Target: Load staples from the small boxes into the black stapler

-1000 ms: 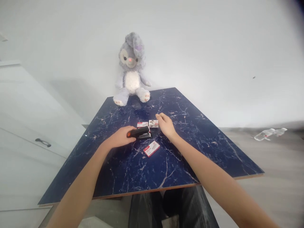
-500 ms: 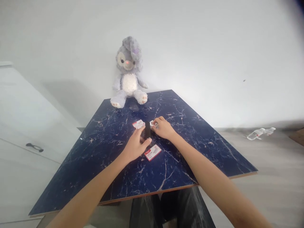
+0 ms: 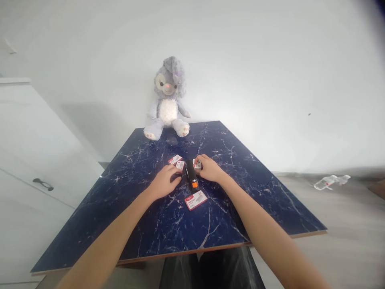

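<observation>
Black stapler (image 3: 191,175) lies between the left hand (image 3: 164,182), loosely open against a red-white box (image 3: 180,165), and the right hand (image 3: 209,168), seemingly pinching a small box (image 3: 197,164), apparently for arranging, which calls for gentle placing.

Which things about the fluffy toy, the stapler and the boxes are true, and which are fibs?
1. The fluffy toy sits by the far edge of the table. True.
2. The stapler has a green patch. False: it has an orange patch.
3. The right grip touches a small white box. True.
4. The stapler lies beside the fluffy toy. False: it lies between the left grip and the right grip.
5. One red-and-white box lies nearer the table's front edge than the stapler. True.
</observation>
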Available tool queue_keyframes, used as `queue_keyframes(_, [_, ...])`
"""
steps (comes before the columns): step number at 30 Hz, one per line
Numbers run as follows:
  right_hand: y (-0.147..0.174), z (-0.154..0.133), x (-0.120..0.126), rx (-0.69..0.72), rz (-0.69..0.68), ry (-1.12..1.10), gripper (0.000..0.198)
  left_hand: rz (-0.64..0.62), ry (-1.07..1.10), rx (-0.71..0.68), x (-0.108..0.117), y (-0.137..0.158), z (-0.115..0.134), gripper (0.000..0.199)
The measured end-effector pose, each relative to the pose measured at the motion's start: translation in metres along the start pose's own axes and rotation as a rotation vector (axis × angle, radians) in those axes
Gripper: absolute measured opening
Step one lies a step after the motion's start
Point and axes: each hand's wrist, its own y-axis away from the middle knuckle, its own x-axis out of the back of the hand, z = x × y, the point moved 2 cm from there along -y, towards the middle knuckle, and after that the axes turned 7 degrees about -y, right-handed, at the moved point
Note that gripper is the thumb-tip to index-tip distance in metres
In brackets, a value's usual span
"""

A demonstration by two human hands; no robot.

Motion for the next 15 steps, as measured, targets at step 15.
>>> queue_keyframes(15, [0.101, -0.078, 0.001, -0.139, 0.288, 0.064, 0.017, -0.07, 0.034, -0.072, -0.01, -0.004, 0.0, 0.068])
